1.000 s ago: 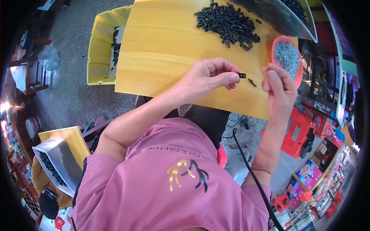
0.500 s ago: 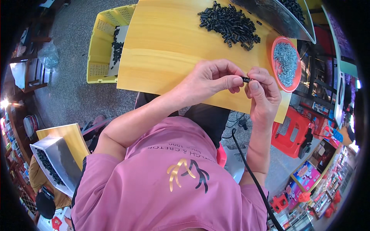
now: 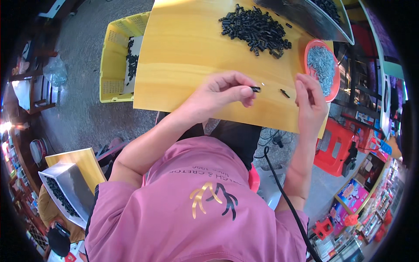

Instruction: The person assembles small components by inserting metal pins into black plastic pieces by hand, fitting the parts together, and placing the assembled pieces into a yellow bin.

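Observation:
My left hand (image 3: 224, 94) is over the near part of the yellow wooden table (image 3: 174, 65), thumb and fingers pinching a small black cylindrical piece (image 3: 255, 89). A tiny whitish bit (image 3: 262, 84) shows just beyond that piece. Farther right, a slim black piece (image 3: 285, 93) appears between my hands. My right hand (image 3: 311, 98) is beside an orange-red bowl (image 3: 308, 54) of small silvery metal parts (image 3: 322, 65). Its fingers are bent in toward the thumb, and anything between the fingertips is too small to make out.
A heap of black pieces (image 3: 255, 30) lies at the table's far side, beside a metal bin (image 3: 305, 19). A yellow crate (image 3: 109, 65) with more pieces stands left of the table. Red stools (image 3: 334, 148) are at the right; another metal bin (image 3: 72, 187) is at lower left.
My hands were together on one black piece; now they are apart. The left has drawn back leftward with a piece, and the right has moved right toward the bowl.

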Demonstrator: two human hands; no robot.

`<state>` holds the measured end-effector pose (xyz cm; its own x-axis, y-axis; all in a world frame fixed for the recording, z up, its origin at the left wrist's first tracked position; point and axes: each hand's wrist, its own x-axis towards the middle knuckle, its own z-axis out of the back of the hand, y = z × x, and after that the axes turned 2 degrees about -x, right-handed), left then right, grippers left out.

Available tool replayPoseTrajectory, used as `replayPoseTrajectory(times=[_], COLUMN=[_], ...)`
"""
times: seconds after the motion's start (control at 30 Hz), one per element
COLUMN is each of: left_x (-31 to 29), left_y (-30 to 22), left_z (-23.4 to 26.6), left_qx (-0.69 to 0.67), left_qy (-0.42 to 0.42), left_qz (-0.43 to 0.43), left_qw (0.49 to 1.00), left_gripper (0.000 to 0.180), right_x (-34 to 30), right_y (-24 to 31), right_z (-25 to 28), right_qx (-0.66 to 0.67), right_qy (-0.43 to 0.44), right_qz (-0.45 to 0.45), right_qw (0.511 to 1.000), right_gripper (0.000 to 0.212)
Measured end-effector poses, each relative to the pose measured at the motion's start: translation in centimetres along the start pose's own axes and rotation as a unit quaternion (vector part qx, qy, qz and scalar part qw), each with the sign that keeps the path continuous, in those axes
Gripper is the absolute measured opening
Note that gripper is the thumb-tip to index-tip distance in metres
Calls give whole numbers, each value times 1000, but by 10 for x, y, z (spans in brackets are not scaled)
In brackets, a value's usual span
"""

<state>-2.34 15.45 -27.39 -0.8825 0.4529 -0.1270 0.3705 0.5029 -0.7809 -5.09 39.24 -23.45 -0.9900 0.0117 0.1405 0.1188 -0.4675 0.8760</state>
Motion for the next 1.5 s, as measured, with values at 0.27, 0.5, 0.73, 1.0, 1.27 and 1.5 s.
replayPoseTrajectory(times=[0.27, 0.5, 0.73, 1.0, 1.27, 1.5], left_x=[-10, -10, -9, -8, -9, -10], left_y=[9, 11, 8, 8, 2, 3], left_z=[33, 39, 34, 32, 29, 31], left_qx=[-50, -31, -10, -6, 13, 10], left_qy=[-77, -82, -83, -82, -102, -95], left_qz=[-54, -55, -56, -54, -34, -33], left_qw=[994, 995, 995, 995, 994, 995], left_gripper=[18, 16, 16, 17, 14, 16], right_x=[27, 23, 30, 59, 55, 56], right_y=[-23, -18, -12, -28, -12, -4], right_z=[14, 20, -5, -22, -42, -73], right_qx=[-218, -300, -283, -322, -252, -264], right_qy=[44, 136, 99, 11, 84, 103], right_qz=[58, 57, 62, 145, 156, 213], right_qw=[973, 942, 952, 935, 951, 935], right_gripper=[11, 11, 10, 10, 8, 11])
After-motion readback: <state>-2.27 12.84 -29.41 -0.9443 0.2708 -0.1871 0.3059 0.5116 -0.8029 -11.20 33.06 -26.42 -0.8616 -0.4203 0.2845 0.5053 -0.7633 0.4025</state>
